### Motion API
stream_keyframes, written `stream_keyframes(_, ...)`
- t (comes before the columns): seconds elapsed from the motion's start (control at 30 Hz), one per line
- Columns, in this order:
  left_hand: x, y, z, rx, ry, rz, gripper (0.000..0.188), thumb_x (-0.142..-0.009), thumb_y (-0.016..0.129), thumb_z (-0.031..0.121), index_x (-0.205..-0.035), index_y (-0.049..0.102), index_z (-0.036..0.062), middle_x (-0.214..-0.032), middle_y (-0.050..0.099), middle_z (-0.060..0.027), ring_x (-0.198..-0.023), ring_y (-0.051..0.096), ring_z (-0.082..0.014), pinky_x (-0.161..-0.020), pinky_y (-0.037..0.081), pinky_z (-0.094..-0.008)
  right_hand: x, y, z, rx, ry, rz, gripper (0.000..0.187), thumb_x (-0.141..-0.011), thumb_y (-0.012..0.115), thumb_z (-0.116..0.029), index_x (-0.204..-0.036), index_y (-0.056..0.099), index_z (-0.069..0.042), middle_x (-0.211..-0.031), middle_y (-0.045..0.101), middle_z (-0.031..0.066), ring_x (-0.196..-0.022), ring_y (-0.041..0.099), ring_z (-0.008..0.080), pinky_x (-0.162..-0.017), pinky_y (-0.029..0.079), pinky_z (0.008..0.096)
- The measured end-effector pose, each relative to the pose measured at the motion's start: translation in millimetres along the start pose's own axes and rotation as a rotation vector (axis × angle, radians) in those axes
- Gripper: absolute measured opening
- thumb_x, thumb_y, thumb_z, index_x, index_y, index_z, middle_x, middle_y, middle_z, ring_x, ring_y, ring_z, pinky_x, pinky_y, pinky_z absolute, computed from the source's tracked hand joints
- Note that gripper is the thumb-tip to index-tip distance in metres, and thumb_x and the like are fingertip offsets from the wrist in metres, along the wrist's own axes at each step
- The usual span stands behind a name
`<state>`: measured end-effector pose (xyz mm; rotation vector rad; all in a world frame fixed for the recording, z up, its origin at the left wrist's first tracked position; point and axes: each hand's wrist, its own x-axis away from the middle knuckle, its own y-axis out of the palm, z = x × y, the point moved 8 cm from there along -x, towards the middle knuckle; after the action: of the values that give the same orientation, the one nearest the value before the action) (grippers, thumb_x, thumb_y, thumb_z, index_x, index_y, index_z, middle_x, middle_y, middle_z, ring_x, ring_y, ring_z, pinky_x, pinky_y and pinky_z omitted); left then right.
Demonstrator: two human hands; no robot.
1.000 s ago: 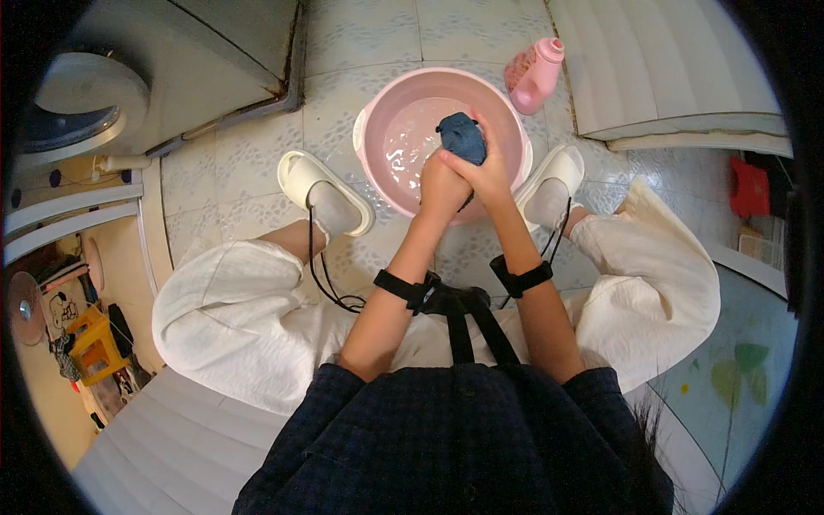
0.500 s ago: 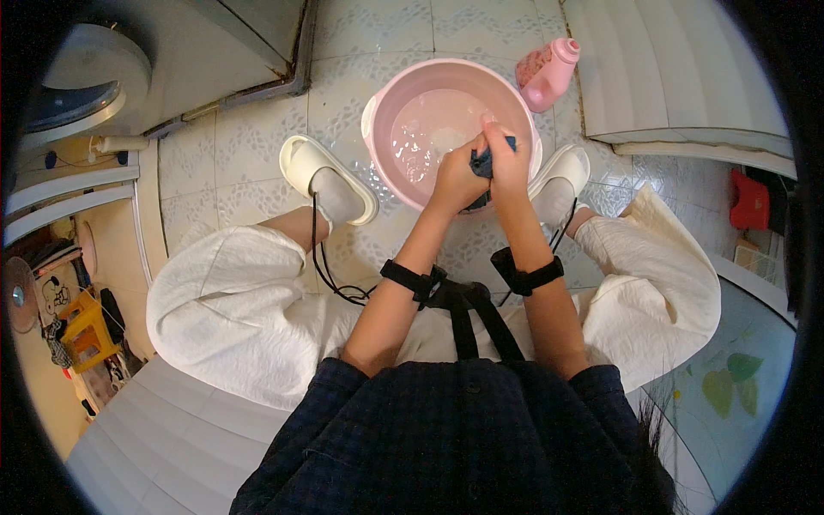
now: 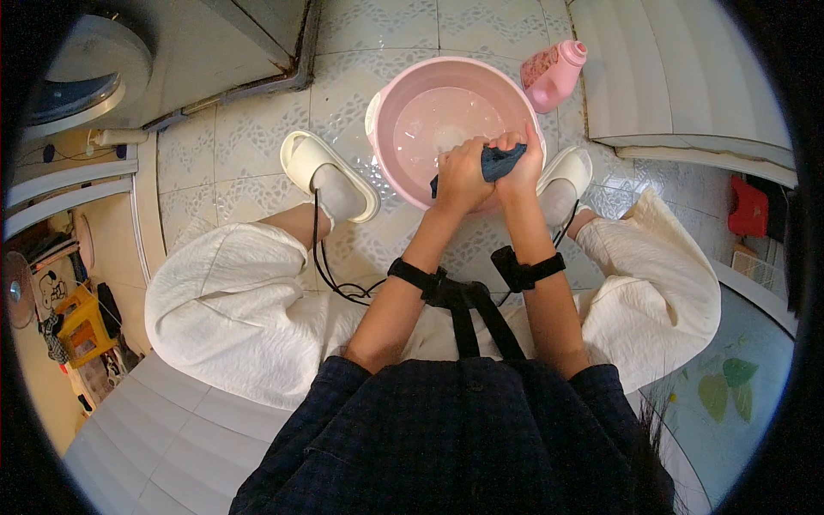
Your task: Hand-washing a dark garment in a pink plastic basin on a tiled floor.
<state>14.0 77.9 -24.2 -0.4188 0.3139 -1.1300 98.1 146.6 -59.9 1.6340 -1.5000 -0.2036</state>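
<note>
Both my hands grip a bunched dark blue cloth [image 3: 501, 162] over the near side of a pink basin [image 3: 396, 107]. My left hand [image 3: 464, 176] is closed round one part, and a dark end of the cloth pokes out at its left. My right hand [image 3: 523, 174] is closed on the other part, its thumb and fingers wrapped about it. Shallow water with some bubbles lies in the basin. How much cloth is inside the fists is hidden.
A pink bottle [image 3: 554, 75] stands on the tiled floor [image 3: 249, 129] beyond the basin's right side. My feet in white slippers [image 3: 330, 176] flank the basin. A white front-loading machine [image 3: 129, 51] is at the far left, a ridged pale panel [image 3: 661, 77] at the right.
Both hands have turned about the cloth and shifted slightly right. The cloth's end that hung below the hands now shows at the left hand's left side.
</note>
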Motion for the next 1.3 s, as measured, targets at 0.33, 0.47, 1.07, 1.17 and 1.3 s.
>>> stream_keyframes(0.33,23.9,2.6,-83.5,0.056,-0.323,-0.007,0.038,-0.063,0.056,0.008,-0.1,0.06,0.0003,-0.091,0.062,-0.0234,-0.091,0.059,-0.0389,-0.08,0.046,-0.0398,-13.8,-63.5,12.6,0.084,0.131,0.335,0.028,-0.082,0.057,-0.029,-0.092,0.054,-0.003,-0.084,0.058,0.0103,-0.077,0.057,0.0241,-0.076,0.049,0.035)
stream_keyframes(0.47,15.4,-28.5,-86.5,0.23,-0.644,-0.023,0.041,-0.06,0.057,0.006,-0.098,0.056,-0.0097,-0.089,0.062,-0.0247,-0.088,0.061,-0.0333,-0.078,0.046,-0.0356,-23.3,-74.4,-7.6,0.984,-0.048,0.268,0.029,-0.074,0.066,-0.016,-0.098,0.054,-0.003,-0.089,0.058,0.0079,-0.082,0.057,0.0213,-0.075,0.047,0.0344)
stream_keyframes(1.07,-11.2,-74.1,-87.2,0.789,-0.496,0.213,0.037,-0.06,0.049,-0.011,-0.096,0.053,-0.0037,-0.087,0.057,-0.0064,-0.078,0.054,-0.0191,-0.07,0.043,-0.0279,-16.0,-28.1,-16.0,1.11,-0.118,-0.171,0.048,-0.062,0.078,-0.027,-0.099,0.062,0.0,-0.092,0.065,0.0161,-0.086,0.063,0.026,-0.078,0.047,0.033)
stream_keyframes(1.17,-6.5,-82.7,-110.2,0.633,-0.555,0.248,0.034,-0.061,0.05,-0.01,-0.093,0.055,-0.0033,-0.083,0.057,-0.0061,-0.076,0.053,-0.0184,-0.069,0.043,-0.0275,-27.9,-45.5,-39.9,1.185,-0.288,0.004,0.044,-0.062,0.078,-0.02,-0.097,0.062,0.003,-0.09,0.065,0.0168,-0.084,0.062,0.0274,-0.077,0.047,0.0338)
stream_keyframes(1.3,-11.6,-106.5,-134.6,0.443,-0.417,0.392,0.038,-0.068,0.051,-0.005,-0.106,0.051,-0.0047,-0.099,0.058,-0.0132,-0.089,0.056,-0.0218,-0.079,0.045,-0.0301,-10.9,-11.3,-49.7,1.38,-0.552,0.103,0.058,-0.065,0.074,-0.015,-0.114,0.05,0.002,-0.113,0.05,0.0222,-0.105,0.048,0.036,-0.091,0.038,0.0386)
